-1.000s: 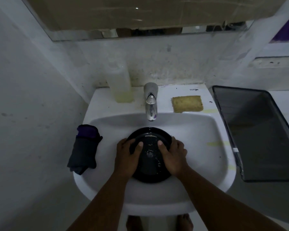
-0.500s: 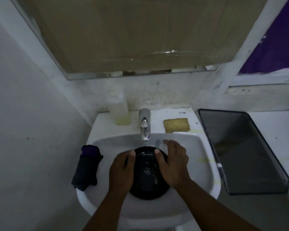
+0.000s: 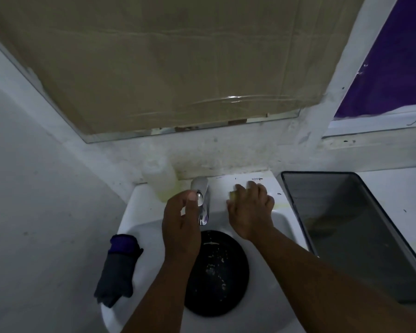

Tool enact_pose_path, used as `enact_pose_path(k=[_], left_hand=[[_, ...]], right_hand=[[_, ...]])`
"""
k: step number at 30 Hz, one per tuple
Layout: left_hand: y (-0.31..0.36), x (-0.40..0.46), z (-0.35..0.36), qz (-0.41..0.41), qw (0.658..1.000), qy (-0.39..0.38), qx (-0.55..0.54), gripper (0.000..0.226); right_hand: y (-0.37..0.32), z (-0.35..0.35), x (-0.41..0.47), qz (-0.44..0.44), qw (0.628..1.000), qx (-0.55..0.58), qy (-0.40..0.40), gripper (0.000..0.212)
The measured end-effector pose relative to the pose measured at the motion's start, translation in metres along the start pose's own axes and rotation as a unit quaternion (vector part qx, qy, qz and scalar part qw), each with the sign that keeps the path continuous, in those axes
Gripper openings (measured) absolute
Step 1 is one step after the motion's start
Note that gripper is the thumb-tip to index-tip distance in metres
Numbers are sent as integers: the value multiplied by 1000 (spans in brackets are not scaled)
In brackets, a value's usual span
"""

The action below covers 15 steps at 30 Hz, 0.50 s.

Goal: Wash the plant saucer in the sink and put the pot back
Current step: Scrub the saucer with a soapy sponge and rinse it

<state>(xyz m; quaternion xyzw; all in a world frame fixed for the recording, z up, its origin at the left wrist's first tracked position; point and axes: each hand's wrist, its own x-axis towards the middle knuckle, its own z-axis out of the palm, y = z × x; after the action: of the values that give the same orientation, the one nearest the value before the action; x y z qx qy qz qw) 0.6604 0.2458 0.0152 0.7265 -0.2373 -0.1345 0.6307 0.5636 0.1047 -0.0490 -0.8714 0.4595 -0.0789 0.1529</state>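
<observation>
The black plant saucer [image 3: 217, 275] lies flat in the white sink [image 3: 142, 239], wet, with pale specks on it; neither hand touches it. My left hand [image 3: 181, 219] is raised at the chrome tap [image 3: 203, 203], thumb against the tap's top, fingers loosely curled beside it. On the sink's back ledge, my right hand [image 3: 250, 207] lies over the yellow sponge [image 3: 232, 194], fingers curled down on it; only a sliver of sponge shows. No pot is in view.
A folded dark cloth [image 3: 117, 267] with a purple end hangs over the sink's left rim. A pale bottle [image 3: 160, 177] stands behind the tap at the left. A dark rectangular bin [image 3: 360, 236] sits right of the sink. A covered mirror hangs above.
Both hands left the saucer. The left rose to the tap and the right reached back onto the sponge. The camera tilted up, so the sink sits lower in view.
</observation>
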Motion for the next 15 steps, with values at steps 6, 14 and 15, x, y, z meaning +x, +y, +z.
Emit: enact_pose_path(k=[6,14,15], left_hand=[[-6,3,-2,-15,1000,-3,0,20],[1,12,-3,-37,999,-17,17,24],[2,13,-4,-39,999,-19,21,24]], right_hand=[[1,-3,3,15,998,53,-8,59],[-5,-27,15,79,966,239,-52,52],[-8,-33,15,93,958,266,-56,52]])
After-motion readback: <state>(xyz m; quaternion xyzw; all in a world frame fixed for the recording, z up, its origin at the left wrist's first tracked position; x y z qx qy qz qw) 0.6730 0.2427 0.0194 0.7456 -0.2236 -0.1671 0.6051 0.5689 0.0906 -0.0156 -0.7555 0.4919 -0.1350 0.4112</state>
